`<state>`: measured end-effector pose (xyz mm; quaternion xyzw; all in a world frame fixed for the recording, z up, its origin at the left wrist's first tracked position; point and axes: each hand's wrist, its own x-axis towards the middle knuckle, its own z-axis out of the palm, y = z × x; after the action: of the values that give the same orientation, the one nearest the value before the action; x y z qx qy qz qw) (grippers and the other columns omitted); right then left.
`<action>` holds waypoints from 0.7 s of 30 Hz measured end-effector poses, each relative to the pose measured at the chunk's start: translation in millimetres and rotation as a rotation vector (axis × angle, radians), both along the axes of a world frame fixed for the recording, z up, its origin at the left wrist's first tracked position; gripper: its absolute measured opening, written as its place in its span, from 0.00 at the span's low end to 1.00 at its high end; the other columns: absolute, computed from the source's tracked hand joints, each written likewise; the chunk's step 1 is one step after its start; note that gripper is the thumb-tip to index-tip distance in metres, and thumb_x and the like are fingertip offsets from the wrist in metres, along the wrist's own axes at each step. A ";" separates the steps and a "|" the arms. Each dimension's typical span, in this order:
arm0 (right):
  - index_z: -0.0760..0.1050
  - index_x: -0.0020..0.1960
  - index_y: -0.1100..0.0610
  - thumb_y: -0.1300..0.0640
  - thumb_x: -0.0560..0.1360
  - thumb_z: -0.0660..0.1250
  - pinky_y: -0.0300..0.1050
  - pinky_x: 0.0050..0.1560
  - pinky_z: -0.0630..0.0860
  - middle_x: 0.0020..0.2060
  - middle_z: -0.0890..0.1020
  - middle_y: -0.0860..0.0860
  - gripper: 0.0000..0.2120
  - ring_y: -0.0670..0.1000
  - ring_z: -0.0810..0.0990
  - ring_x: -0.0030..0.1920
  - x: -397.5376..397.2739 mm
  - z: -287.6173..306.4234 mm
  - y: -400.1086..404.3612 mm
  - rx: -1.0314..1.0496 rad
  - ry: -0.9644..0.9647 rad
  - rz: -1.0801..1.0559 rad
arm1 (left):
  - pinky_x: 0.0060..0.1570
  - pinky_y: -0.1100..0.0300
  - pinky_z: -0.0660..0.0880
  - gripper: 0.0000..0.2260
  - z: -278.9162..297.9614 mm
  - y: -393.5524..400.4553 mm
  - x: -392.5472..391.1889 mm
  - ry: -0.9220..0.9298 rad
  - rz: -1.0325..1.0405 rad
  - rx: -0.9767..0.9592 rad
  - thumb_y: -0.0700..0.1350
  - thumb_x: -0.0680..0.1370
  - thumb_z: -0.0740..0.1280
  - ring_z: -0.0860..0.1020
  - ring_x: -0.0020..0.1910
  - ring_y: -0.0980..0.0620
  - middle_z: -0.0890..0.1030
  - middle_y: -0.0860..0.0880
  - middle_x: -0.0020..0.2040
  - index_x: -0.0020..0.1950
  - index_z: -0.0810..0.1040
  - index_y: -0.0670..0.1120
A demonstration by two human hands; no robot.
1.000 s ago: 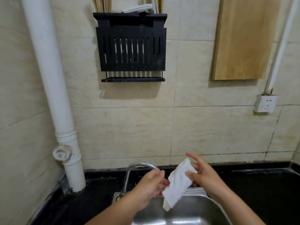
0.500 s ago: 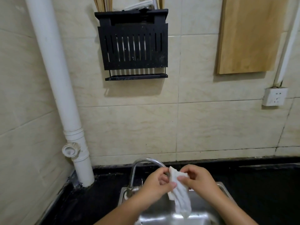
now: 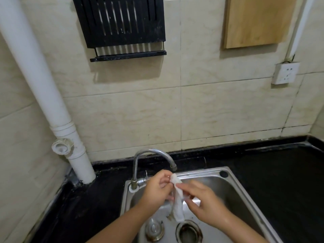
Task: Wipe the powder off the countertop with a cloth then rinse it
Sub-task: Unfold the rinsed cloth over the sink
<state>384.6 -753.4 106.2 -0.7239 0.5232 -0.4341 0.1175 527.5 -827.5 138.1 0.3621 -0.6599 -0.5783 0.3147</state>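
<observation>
A small white cloth [image 3: 178,204] hangs bunched and wet over the steel sink [image 3: 233,190], right under the spout of the curved chrome tap [image 3: 154,154]. My left hand [image 3: 157,190] pinches the cloth's top end. My right hand [image 3: 205,200] pinches it just below, fingers curled round it. The cloth's lower end dangles above the drain [image 3: 189,231]. The black countertop [image 3: 280,181] runs on both sides of the sink; I can make out no powder on it.
A white drainpipe [image 3: 52,109] runs down the left wall to the counter. Above hang a black slatted rack [image 3: 121,27] and a wooden board [image 3: 254,21]. A wall socket [image 3: 284,72] sits at the right. A sink plug [image 3: 154,228] lies beside the drain.
The view has tilted down, showing the sink basin. Both hands lowered the cloth under the tap spout, and the cloth went from spread flat to bunched and hanging.
</observation>
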 end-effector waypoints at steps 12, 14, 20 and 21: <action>0.71 0.41 0.50 0.55 0.68 0.63 0.20 0.44 0.65 0.41 0.71 0.43 0.03 0.35 0.69 0.42 -1.6 2.9 -1.5 -0.294 0.031 -0.233 | 0.32 0.67 0.77 0.11 1.6 7.0 8.9 -0.044 -0.046 -0.089 0.31 0.75 0.63 0.78 0.31 0.61 0.77 0.48 0.37 0.42 0.76 0.47; 0.72 0.42 0.50 0.56 0.68 0.63 0.20 0.43 0.67 0.41 0.73 0.41 0.04 0.32 0.71 0.44 -1.6 -0.8 0.3 -0.265 -0.024 -0.206 | 0.35 0.64 0.77 0.11 1.5 6.8 11.2 -0.058 -0.027 -0.139 0.31 0.76 0.62 0.78 0.31 0.62 0.77 0.49 0.36 0.42 0.76 0.47; 0.68 0.40 0.45 0.46 0.67 0.58 0.25 0.46 0.71 0.51 0.79 0.35 0.04 0.34 0.76 0.51 -2.5 4.4 9.7 -0.012 -0.329 -0.164 | 0.32 0.67 0.73 0.10 4.3 11.6 14.8 0.019 0.017 -0.195 0.31 0.76 0.61 0.75 0.27 0.62 0.76 0.47 0.38 0.45 0.73 0.46; 0.67 0.40 0.48 0.48 0.69 0.59 0.25 0.48 0.70 0.49 0.79 0.37 0.04 0.33 0.75 0.52 -4.5 6.6 10.3 0.019 -0.300 -0.156 | 0.32 0.68 0.73 0.10 5.3 12.8 14.6 0.030 0.010 -0.186 0.31 0.76 0.61 0.74 0.27 0.62 0.76 0.47 0.38 0.46 0.73 0.46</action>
<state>380.2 -743.0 112.8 -0.6069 0.5585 -0.5402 0.1672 542.2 -814.7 143.4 0.3260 -0.7040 -0.5184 0.3598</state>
